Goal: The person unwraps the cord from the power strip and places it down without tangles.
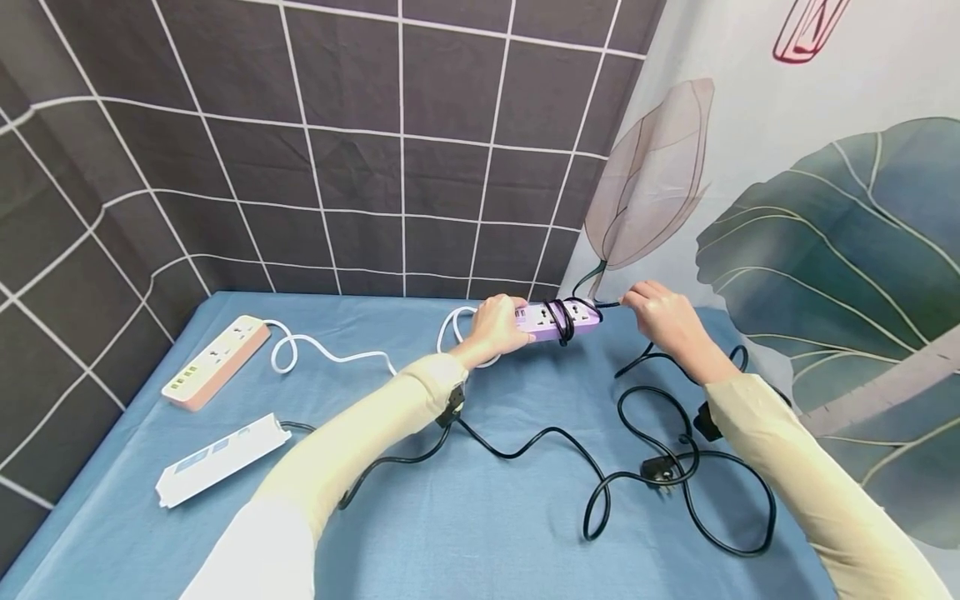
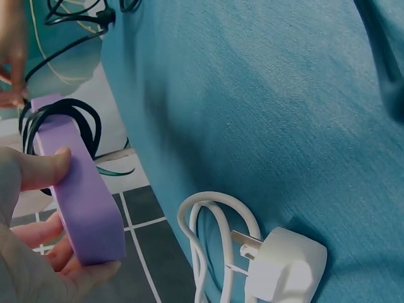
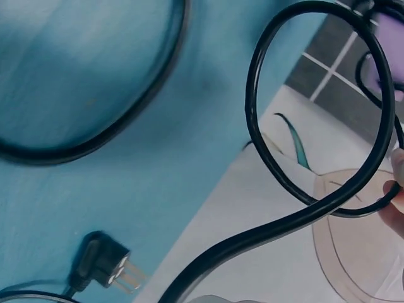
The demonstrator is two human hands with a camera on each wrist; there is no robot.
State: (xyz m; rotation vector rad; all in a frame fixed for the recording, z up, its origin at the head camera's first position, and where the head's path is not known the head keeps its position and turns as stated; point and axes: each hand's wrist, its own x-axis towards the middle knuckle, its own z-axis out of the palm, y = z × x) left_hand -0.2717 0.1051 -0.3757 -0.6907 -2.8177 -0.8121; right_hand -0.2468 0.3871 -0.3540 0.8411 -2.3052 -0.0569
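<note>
My left hand grips one end of a purple power strip near the back edge of the blue cloth. Several turns of black cord are wound around the strip's other end. To its right, my right hand pinches the same cord between thumb and fingers, apart from the strip. In the left wrist view, thumb and fingers hold the strip from both sides. A loop of the cord hangs by my right fingertips in the right wrist view; most of that hand is out of frame there.
At left lie a white and orange power strip and a white power strip. Loose black cable with a black plug sprawls at right. A white plug lies beside its coiled cord. Grey tiled-pattern fabric hangs behind.
</note>
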